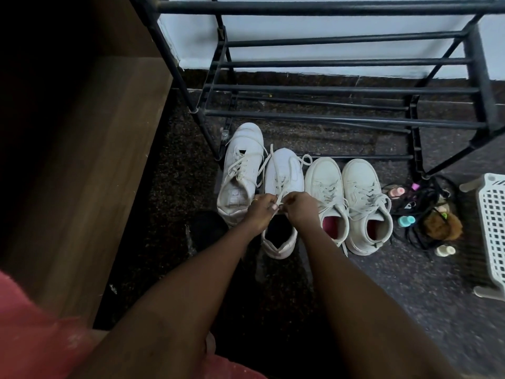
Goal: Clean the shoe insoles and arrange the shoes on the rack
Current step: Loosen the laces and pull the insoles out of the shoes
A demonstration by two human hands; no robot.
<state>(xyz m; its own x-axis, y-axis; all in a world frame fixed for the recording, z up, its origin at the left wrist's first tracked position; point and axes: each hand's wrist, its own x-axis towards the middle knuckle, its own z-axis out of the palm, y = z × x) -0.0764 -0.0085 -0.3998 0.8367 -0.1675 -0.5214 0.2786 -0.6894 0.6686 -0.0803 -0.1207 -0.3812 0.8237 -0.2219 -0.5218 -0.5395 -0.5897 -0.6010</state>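
Note:
Several white sneakers stand in a row on the dark floor in front of the black metal shoe rack (338, 90). My left hand (261, 210) and my right hand (302, 212) meet over the second sneaker from the left (284, 173), each pinching its white laces. That sneaker has a dark inside. The leftmost sneaker (240, 165) shows a pale patterned insole. On the right, two off-white sneakers (325, 187) (360, 192) have pink-red insoles. The rack's bars carry no shoes.
A wooden cabinet side (90, 173) rises at the left. Right of the sneakers lies a tangle of black cords with small coloured bottles (426, 212). A white plastic basket (492, 228) lies at the right edge. A black cloth-like object (207, 228) sits beside my left wrist.

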